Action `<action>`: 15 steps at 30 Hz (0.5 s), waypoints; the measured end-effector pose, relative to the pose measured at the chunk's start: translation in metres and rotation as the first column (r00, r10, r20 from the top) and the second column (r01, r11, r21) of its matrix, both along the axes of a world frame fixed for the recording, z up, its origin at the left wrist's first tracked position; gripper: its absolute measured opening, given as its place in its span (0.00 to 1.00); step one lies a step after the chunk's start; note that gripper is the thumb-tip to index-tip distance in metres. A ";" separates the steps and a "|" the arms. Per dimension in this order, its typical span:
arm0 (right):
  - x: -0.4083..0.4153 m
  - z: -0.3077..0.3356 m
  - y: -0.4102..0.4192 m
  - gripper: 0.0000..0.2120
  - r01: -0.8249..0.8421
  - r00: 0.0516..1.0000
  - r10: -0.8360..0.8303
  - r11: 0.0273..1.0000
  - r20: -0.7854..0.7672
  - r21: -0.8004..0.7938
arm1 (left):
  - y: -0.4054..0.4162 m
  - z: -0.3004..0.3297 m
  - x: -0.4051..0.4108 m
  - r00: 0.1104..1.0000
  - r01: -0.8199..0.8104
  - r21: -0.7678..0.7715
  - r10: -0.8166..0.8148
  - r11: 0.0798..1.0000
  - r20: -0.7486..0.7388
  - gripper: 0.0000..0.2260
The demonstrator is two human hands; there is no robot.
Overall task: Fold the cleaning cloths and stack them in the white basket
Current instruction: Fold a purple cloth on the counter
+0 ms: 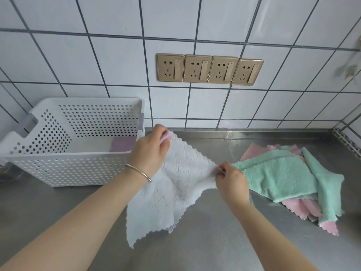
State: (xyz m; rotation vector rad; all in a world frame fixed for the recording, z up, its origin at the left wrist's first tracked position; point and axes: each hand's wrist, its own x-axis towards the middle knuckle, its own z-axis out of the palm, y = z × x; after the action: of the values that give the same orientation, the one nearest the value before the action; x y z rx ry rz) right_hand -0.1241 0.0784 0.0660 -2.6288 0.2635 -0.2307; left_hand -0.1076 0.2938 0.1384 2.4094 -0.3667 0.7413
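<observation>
A pale lilac-white cleaning cloth (172,188) hangs above the steel counter, stretched between both hands. My left hand (150,151) grips its upper corner beside the basket. My right hand (230,180) pinches the opposite corner at the cloth's right edge. The rest of the cloth droops toward me. The white perforated basket (64,167) stands at the left, with a folded lilac cloth (122,143) lying on its floor. A loose pile of green and pink cloths (289,177) lies on the counter to the right.
The steel counter (205,241) runs under everything. A white tiled wall with a row of gold sockets (209,69) rises right behind. A second tiled wall closes the right corner.
</observation>
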 end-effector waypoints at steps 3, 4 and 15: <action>0.027 0.011 -0.015 0.11 -0.087 0.993 0.087 0.996 0.077 -0.001 | 0.005 0.008 0.016 0.993 -0.074 0.034 0.077 0.997 -0.092 0.06; 0.037 0.019 -0.018 0.11 -0.105 0.987 0.104 0.994 0.124 0.000 | 0.007 0.010 0.024 0.989 -0.087 0.013 0.088 0.996 -0.119 0.07; 0.036 0.067 -0.061 0.11 -0.228 0.715 0.348 0.936 0.606 -0.269 | 0.031 0.004 0.009 0.992 -0.127 -0.112 0.128 0.986 0.009 0.09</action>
State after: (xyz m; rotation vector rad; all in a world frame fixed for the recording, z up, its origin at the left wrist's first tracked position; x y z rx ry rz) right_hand -0.0880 0.0171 0.1332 -2.5190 -0.4284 -1.0666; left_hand -0.0986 0.3246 0.1428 2.3388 -0.1733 0.8155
